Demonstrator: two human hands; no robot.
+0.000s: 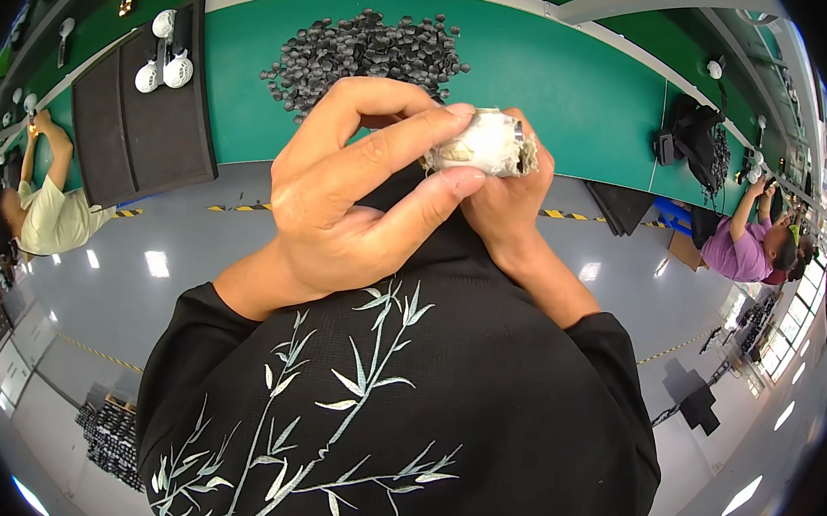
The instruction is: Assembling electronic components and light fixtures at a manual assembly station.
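Close in front of my chest, both hands hold a short white roll-shaped piece (484,143) with ragged, fibrous edges and a darker right end. My left hand (342,181) pinches its left side between thumb and fingertips. From behind and to the right, my right hand (508,202) grips the same piece, with most of its fingers hidden. Beyond my left hand lies a wide heap of small black round parts (361,53) on the green tabletop (560,86).
A black tray (146,105) sits at the table's left, with white ball-shaped things (177,69) by its far edge. A black bundle (695,139) lies on the right. People work at the far left (58,204) and far right (735,247).
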